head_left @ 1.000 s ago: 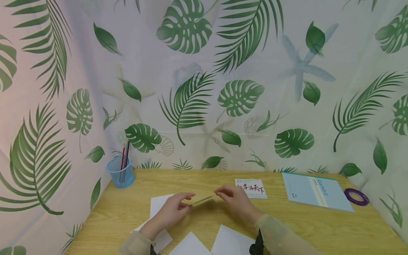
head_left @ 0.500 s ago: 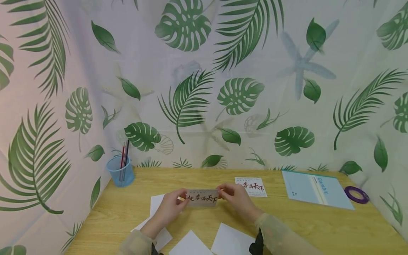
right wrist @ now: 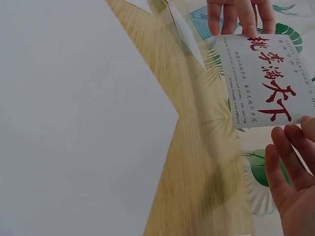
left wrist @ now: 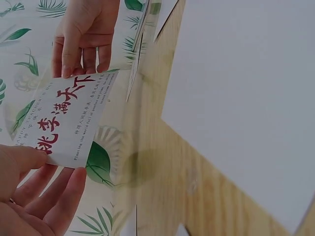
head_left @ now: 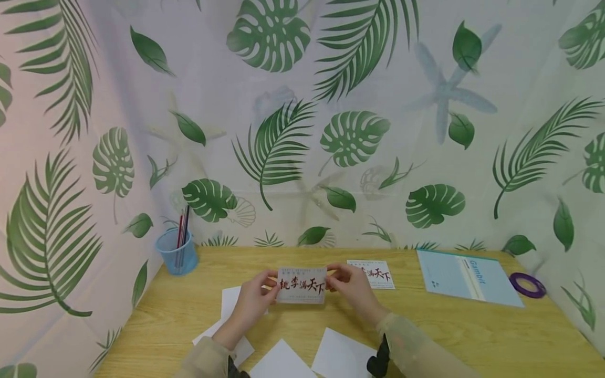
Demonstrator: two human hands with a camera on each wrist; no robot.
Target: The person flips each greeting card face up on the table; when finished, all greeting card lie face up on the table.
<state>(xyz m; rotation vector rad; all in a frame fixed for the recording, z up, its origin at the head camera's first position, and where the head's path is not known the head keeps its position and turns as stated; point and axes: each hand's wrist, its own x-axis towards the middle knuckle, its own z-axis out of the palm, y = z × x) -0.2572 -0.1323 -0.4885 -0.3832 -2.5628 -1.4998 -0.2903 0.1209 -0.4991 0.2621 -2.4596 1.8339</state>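
Broadly, a pale curtain (head_left: 359, 68) printed with green leaves fills the background, standing behind a wood-grain counter (head_left: 477, 341). Toward the counter's far right lies a light-blue book (head_left: 449, 275), flat and face up. White sheets (head_left: 283, 362) are spread along the near side and to the left, apparently kept out from under the work. Above the counter, near the middle, the left hand (head_left: 252, 296) and right hand (head_left: 353, 289) face each other, each gripping one short edge of a printed card (head_left: 301, 286), thumb in front and fingers behind. That edge hold seems meant to leave the red lettering uncovered, and the card is tilted up, probably so its face can be read. Back left, a blue cup (head_left: 177, 257) keeps pencils (head_left: 181, 231) upright, likely for easy reach. A similar card (head_left: 382, 274) lies flat beyond the right hand, which partly covers it. Smallest, a purple ring (head_left: 514, 284) rests just beside the book
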